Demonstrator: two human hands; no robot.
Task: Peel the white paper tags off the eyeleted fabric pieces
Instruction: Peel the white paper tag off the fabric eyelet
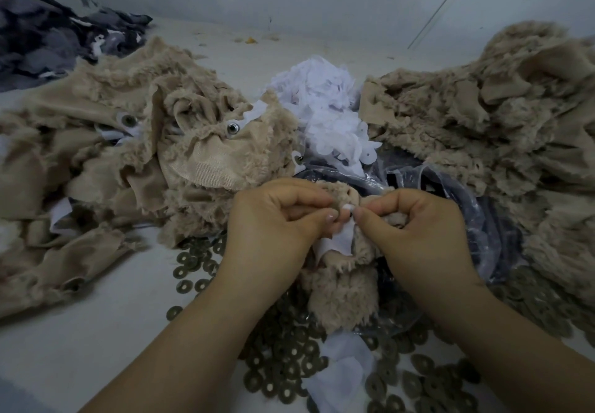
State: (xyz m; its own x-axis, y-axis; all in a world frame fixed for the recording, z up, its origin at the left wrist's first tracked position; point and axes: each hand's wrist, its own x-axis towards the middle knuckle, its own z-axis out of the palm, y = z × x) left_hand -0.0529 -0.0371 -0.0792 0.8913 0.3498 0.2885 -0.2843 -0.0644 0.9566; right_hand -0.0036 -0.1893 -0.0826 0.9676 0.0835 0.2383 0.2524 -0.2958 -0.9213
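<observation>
A beige furry fabric piece (344,290) hangs between both hands at the centre of the view. My left hand (273,229) pinches its upper edge. My right hand (418,232) pinches it from the other side, fingertips almost touching the left ones. A white paper tag (341,240) shows on the piece just below the fingertips. To the left lies a heap of beige fabric pieces (122,155), some with round plastic eyes (232,128) and white tags still on. A second beige heap (483,116) lies at the right.
A pile of loose white paper tags (325,106) sits behind the hands. Several dark ring washers (289,348) are scattered in front. A clear plastic bag (476,219) lies under my right hand. Dark grey fabric (48,36) is at the far left.
</observation>
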